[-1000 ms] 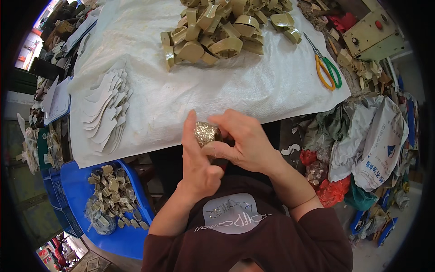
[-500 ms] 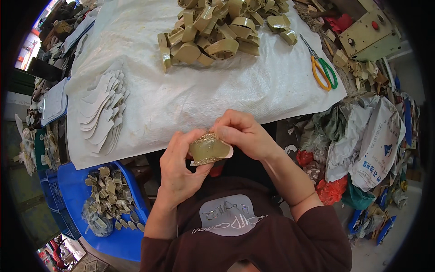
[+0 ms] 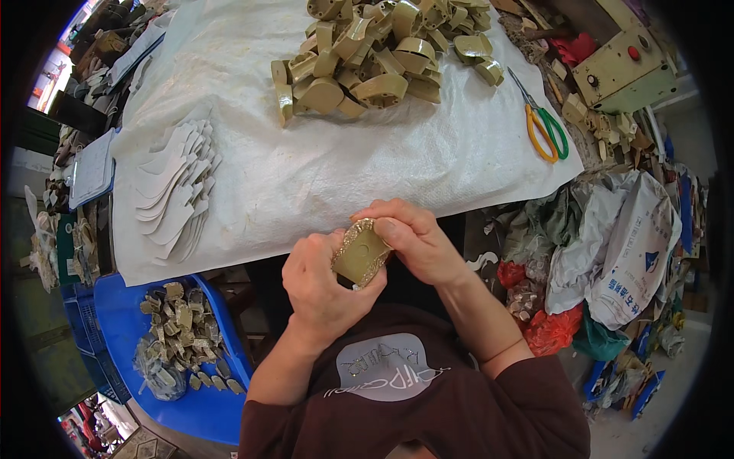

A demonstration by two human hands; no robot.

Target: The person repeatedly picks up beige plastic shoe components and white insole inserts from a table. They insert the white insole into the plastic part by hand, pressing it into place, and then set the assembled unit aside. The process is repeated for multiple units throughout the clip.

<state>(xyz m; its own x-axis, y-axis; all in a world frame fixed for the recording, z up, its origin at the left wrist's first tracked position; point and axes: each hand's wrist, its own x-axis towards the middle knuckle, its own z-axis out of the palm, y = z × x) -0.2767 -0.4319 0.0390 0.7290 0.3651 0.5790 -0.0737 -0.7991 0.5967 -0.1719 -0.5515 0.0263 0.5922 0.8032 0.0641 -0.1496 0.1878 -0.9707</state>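
Both hands hold a beige shoe heel (image 3: pixel 359 256) with a band of gold glitter material round its edge, in front of my chest at the table's near edge. My left hand (image 3: pixel 317 279) grips its left side, thumb along the lower edge. My right hand (image 3: pixel 409 237) pinches the upper right edge, thumb pressed on the glitter rim. Farther up the table lies a heap of glossy beige shoe heels (image 3: pixel 382 65). On the left of the table is a fanned stack of white curved pieces (image 3: pixel 174 187).
A white woven sheet (image 3: pixel 267 176) covers the table. Scissors (image 3: pixel 539 122) with orange and green handles lie at its right. A blue plastic chair (image 3: pixel 153 409) at lower left bears several glittery heels (image 3: pixel 183 329). White bags (image 3: pixel 634 245) and a control box (image 3: pixel 627 69) are on the right.
The heel has been turned, so its flat beige face with a round mark now shows instead of its curved side. My right thumb has moved down along the rim.
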